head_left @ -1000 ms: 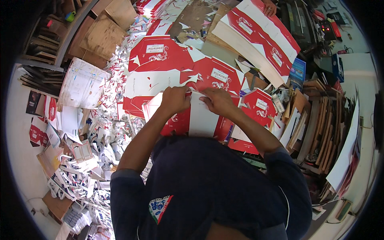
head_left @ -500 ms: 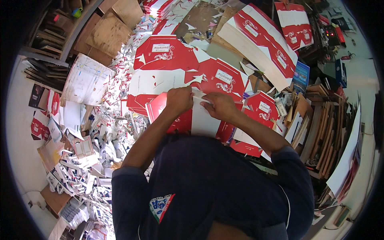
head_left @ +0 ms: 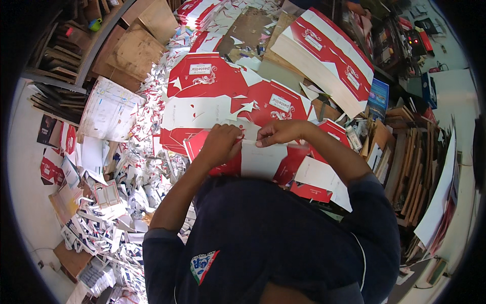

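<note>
Close to my body is a red and white printed cardboard box blank (head_left: pixel 261 161), its white middle panel showing between red parts. My left hand (head_left: pixel 223 144) is closed on the blank's far edge, fingers curled. A short way to the right, my right hand (head_left: pixel 282 133) pinches the same edge between thumb and fingers. Just beyond my hands lies a spread of more red and white box blanks (head_left: pixel 197 112). Another blank (head_left: pixel 316 175) lies to the right, partly under my right forearm.
A thick stack of red and white blanks (head_left: pixel 329 55) leans at the far right. White paper offcuts (head_left: pixel 136 187) cover the left side. Upright wooden boards (head_left: pixel 412 172) crowd the right, and a shelf (head_left: pixel 61 48) stands far left. Another person's hand (head_left: pixel 356 7) shows at the top.
Both hands have come slightly nearer my body along the blank, my right hand turning with its wrist higher. The red and white sheet at the far right, by the other person, is gone from there.
</note>
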A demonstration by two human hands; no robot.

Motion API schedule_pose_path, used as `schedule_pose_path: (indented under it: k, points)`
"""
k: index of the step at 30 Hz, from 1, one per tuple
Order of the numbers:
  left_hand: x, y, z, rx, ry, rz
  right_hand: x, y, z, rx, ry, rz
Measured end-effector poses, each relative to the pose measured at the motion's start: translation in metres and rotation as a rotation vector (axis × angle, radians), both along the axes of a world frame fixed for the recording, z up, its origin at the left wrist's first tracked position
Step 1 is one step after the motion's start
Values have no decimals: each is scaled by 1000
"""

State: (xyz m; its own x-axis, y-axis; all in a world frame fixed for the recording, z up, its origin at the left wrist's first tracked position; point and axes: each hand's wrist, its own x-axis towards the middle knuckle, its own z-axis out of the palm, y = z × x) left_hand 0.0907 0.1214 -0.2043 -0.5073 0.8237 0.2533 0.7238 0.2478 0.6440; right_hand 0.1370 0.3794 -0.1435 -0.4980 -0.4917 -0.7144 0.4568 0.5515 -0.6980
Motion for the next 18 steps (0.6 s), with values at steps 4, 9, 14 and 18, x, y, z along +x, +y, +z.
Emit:
schedule_pose_path:
  k: [4, 9, 14, 18]
  points:
    - [15, -11, -26, -22, 11, -30, -11, 4, -33, -149, -322, -22]
    - [27, -23, 0, 101, 109, -30, 35, -15, -108, -85, 84, 76]
    - [40, -29, 15, 130, 203, -102, 69, -21, -139, -293, -291, -206]
    - [44, -31, 6, 136, 240, -67, 62, -46, -95, -309, -134, -251]
